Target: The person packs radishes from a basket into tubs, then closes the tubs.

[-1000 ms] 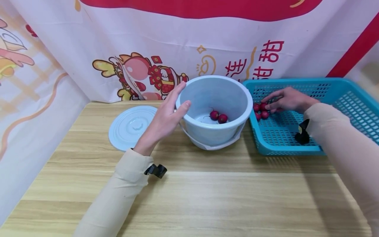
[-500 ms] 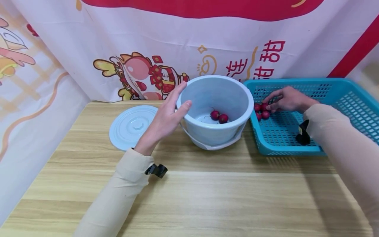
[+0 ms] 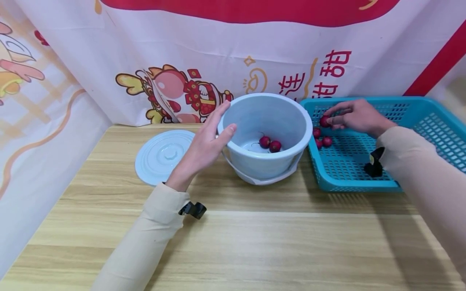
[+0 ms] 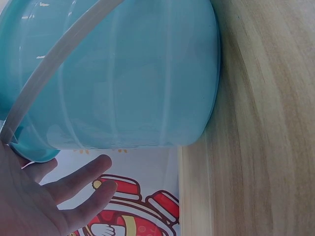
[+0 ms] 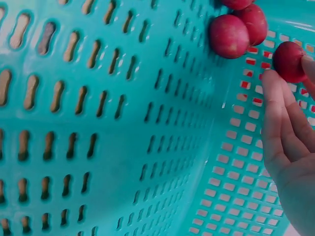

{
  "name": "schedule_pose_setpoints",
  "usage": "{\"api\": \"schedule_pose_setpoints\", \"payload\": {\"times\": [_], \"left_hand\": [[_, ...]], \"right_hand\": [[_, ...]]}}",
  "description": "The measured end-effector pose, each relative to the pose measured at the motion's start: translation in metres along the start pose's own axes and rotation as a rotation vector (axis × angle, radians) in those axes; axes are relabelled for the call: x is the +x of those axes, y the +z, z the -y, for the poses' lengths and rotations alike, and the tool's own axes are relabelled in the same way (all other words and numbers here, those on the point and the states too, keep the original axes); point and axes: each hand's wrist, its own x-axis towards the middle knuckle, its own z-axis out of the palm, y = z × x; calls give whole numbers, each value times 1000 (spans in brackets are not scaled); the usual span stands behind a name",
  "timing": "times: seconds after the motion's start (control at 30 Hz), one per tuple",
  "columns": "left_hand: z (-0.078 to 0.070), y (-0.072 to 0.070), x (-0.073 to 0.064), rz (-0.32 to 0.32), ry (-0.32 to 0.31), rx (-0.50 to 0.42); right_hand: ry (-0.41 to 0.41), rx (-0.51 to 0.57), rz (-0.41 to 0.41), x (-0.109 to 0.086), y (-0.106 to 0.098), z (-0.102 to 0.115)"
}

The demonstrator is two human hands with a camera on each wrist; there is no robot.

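A light-blue bucket with two red radishes on its bottom stands at mid-table. My left hand holds its left rim, the thumb over the edge. In the left wrist view, the other fingers spread outside the wall, some clear of it. Over the teal basket, my right hand pinches a radish between thumb and fingertips; the right wrist view shows this radish too. Three loose radishes lie in the basket's left end.
A round light-blue lid lies flat left of the bucket, partly behind my left forearm. The bucket's pale handle hangs down its front. A printed cloth rises behind the wooden table.
My right hand has risen slightly from the cluster in the basket, lifting one radish away from the others. The left hand and the bucket have stayed put.
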Motion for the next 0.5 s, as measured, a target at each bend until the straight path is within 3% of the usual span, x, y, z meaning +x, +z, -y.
{"api": "schedule_pose_setpoints", "payload": {"times": [0.5], "left_hand": [[-1,0,-1,-3,-4,8]], "right_hand": [[-159,48,-197,-16,2,23]]}}
